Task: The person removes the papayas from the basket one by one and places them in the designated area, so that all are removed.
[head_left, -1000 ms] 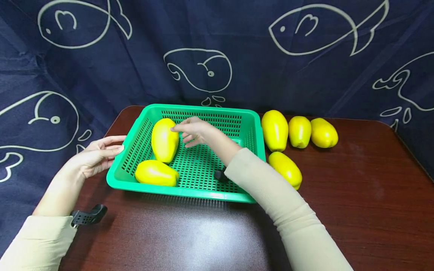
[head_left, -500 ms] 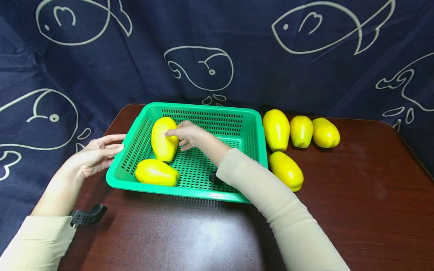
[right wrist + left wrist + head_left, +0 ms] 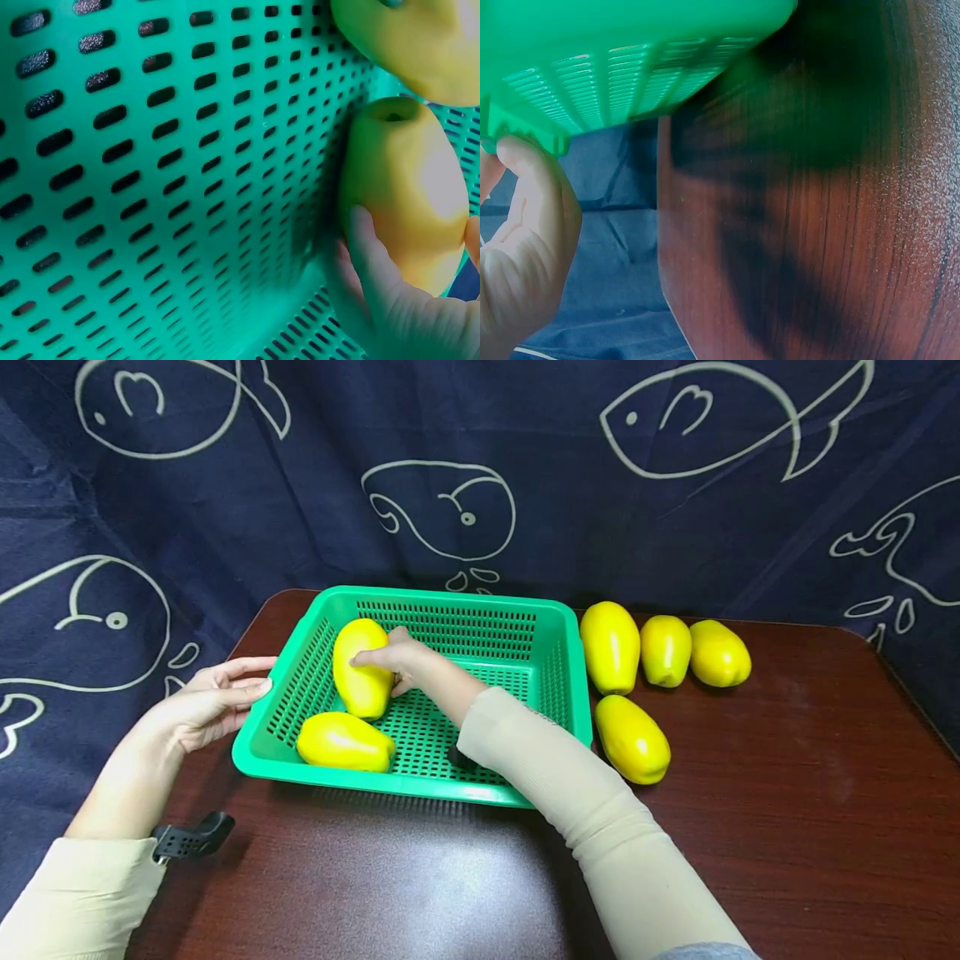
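Observation:
A green slotted plastic basket (image 3: 420, 789) stands on the table. Its left rim is gripped by my left hand (image 3: 206, 706), thumb at the rim's edge; the left wrist view shows the basket side (image 3: 592, 82) slightly above the table. Inside, my right hand (image 3: 405, 658) holds the upper of two yellow papayas (image 3: 362, 689). In the right wrist view, digits lie on both sides of that papaya (image 3: 405, 180); some fingers are hidden behind it. A second papaya (image 3: 341, 743) lies sideways in the basket's near left corner.
Right of the basket, several more papayas lie on the table: a large papaya (image 3: 609, 647), two smaller ones behind right, and a nearer papaya (image 3: 633, 739). A dark blue curtain (image 3: 555, 527) hangs behind the brown table (image 3: 787, 827).
My right hand has moved left and closed round the upper papaya, which has shifted barely, if at all. My left hand stays on the basket rim.

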Demonstrator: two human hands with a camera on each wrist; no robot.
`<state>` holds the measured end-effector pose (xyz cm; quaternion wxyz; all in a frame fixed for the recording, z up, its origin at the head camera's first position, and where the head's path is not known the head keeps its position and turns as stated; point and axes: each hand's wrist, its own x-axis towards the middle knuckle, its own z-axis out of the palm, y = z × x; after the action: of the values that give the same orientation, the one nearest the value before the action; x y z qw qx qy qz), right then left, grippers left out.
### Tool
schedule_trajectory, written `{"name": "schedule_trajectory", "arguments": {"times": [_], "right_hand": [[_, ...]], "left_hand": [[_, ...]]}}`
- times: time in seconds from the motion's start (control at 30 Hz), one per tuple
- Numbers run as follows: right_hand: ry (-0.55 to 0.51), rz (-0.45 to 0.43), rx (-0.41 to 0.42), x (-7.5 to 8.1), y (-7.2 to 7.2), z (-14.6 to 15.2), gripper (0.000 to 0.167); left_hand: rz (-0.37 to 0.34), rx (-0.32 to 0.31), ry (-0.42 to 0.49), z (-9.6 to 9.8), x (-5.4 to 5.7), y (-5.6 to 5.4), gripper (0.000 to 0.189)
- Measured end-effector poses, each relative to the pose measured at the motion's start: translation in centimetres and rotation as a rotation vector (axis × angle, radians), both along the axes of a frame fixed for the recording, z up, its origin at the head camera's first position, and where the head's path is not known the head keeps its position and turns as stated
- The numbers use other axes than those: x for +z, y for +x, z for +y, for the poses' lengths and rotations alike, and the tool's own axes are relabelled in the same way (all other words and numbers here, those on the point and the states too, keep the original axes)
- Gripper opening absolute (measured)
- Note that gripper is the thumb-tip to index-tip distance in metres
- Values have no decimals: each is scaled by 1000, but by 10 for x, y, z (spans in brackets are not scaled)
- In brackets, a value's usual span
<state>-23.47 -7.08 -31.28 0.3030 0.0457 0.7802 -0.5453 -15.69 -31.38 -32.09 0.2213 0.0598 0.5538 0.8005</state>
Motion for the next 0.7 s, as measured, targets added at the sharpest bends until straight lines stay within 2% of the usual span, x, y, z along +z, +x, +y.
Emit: {"name": "schedule_trajectory", "arguments": {"times": [0.17,0.47,0.7], "right_hand": [[-13,-8,5,-1,1,-3,81],[-19,9,-15,-2,1,-7,86],[-57,51,24,1,1,-2,82]], "left_hand": [[-5,4,6,-1,0,1,33],[-5,13,-9,0,0,1,33],[-1,7,-17,1,2,1,33]]}}
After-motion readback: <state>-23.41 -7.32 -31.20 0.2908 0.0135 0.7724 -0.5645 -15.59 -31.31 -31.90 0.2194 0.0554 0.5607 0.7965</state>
